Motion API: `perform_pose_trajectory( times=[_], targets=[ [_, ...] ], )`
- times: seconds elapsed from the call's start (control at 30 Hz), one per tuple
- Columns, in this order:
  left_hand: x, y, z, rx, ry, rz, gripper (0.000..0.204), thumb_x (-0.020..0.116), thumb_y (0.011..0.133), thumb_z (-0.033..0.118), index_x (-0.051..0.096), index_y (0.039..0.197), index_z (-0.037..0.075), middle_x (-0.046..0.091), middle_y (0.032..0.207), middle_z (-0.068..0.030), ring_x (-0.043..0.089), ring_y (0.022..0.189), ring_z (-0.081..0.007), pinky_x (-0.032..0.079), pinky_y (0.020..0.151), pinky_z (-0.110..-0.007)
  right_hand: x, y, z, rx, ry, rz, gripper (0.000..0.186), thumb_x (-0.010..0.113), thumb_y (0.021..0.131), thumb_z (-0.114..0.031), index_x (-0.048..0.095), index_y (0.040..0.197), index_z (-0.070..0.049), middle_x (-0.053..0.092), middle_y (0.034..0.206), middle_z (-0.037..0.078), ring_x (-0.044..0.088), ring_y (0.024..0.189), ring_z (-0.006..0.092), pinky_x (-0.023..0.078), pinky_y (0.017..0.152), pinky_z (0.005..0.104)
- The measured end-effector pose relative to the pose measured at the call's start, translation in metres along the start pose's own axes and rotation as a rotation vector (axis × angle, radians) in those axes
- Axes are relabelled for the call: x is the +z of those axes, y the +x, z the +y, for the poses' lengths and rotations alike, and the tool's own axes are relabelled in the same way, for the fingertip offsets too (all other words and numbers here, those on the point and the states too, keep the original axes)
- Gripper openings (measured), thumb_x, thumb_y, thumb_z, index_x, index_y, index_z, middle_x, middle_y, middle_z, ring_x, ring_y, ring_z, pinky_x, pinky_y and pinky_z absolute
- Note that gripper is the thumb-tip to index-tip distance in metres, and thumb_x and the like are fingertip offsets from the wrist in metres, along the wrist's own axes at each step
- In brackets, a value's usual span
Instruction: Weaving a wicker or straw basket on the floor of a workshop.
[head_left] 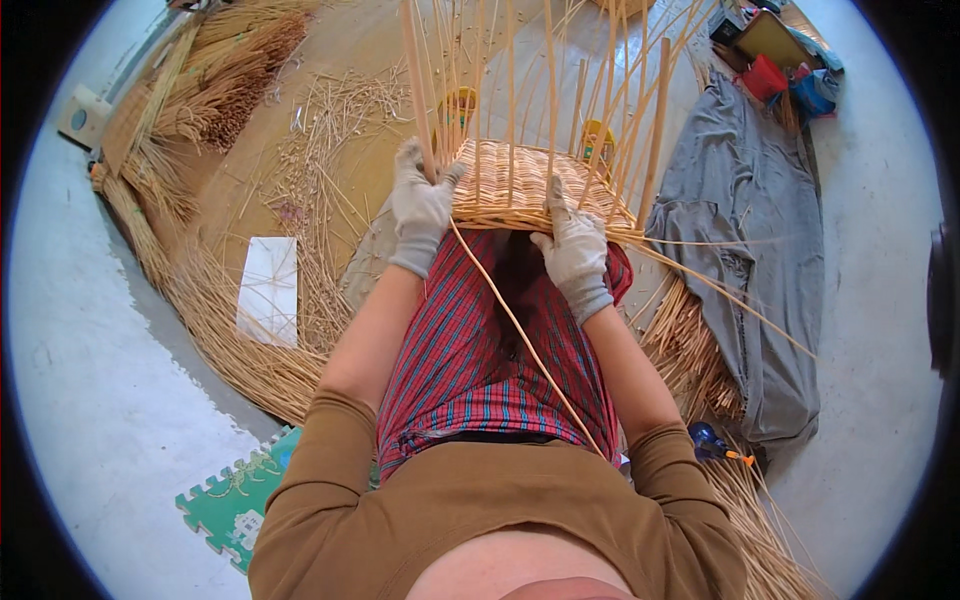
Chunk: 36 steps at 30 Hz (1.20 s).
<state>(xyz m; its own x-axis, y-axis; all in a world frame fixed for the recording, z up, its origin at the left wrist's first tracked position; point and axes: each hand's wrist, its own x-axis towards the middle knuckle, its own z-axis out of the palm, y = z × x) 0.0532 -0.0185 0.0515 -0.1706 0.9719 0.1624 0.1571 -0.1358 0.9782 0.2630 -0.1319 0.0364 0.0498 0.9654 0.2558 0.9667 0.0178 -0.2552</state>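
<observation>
Left hand (422, 205): closed round a thick stake (417, 90);
Right hand (577, 245): clasping the basket (515, 185) by its near edge;
Basket: at the lap's far end;
Strand (520, 325): trailing across red striped cloth (450, 340)

There are two hands (422, 205), one basket (495, 190), one grey cloth (780, 260).

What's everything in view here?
Woven basket: one, tan, upper centre
Loose strand: one, tan, below basket
Reed bundles: several, tan-brown, both sides
Round containers: two, yellow, beyond basket
Flat sheet: one, white, left
Draped cloth: one, grey, right
Foam mat: one, green, lower left
Orange-tipped item: one, blue, lower right
Striped cloth: one, mostly red, centre
Top: one, brown, bottom
Left hand: one, pale-gloved, basket's left end
Right hand: one, pale-gloved, basket's near edge
</observation>
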Motion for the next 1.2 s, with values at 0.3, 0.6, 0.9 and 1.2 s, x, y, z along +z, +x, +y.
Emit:
perform_pose_trajectory(
  times=[0.3, 0.6, 0.9, 1.2],
  targets=[
    [0.05, -0.059, 0.04, 0.497, 0.829, -0.837, 0.072, 0.062, 0.093, 0.015, 0.038, 0.16, 0.026, 0.068, 0.13, -0.0156, 0.066, 0.117, -0.0359, 0.047, 0.106, -0.049, -0.032, -0.053, -0.019, 0.559, 0.912, -0.168, 0.031, 0.076, 0.092, -0.017, 0.072, 0.122, -0.009, 0.074, 0.089, 0.01, 0.073, 0.082, 0.0209, 0.057, 0.074, 0.0345],
    [0.049, -0.06, 0.011, 0.487, 0.791, -0.752, 0.064, 0.059, 0.096, 0.01, 0.043, 0.157, 0.022, 0.072, 0.114, -0.0173, 0.069, 0.102, -0.038, 0.055, 0.086, -0.048, -0.055, 0.023, 0.015, 0.22, 0.487, 0.559, 0.047, 0.079, 0.091, -0.023, 0.062, 0.134, -0.012, 0.073, 0.088, 0.017, 0.072, 0.073, 0.0272, 0.057, 0.069, 0.0372],
    [0.042, -0.066, -0.011, 0.84, 0.718, -0.632, 0.049, 0.058, 0.09, 0.007, 0.063, 0.138, 0.018, 0.07, 0.122, -0.01, 0.066, 0.115, -0.0315, 0.05, 0.101, -0.044, -0.045, -0.067, 0.018, 0.989, 1.383, 0.319, 0.02, 0.075, 0.099, -0.024, 0.072, 0.106, -0.006, 0.074, 0.086, 0.005, 0.064, 0.057, 0.0102, 0.047, 0.047, 0.0223],
    [0.044, -0.065, -0.009, 0.776, 0.707, -0.587, 0.057, 0.057, 0.091, 0.009, 0.052, 0.147, 0.017, 0.067, 0.11, -0.0106, 0.067, 0.101, -0.0293, 0.051, 0.091, -0.041, -0.079, 0.011, -0.011, 0.455, 0.673, -0.182, 0.03, 0.074, 0.097, -0.015, 0.068, 0.125, -0.004, 0.074, 0.088, 0.008, 0.068, 0.072, 0.0135, 0.054, 0.07, 0.0304]
  ],
)
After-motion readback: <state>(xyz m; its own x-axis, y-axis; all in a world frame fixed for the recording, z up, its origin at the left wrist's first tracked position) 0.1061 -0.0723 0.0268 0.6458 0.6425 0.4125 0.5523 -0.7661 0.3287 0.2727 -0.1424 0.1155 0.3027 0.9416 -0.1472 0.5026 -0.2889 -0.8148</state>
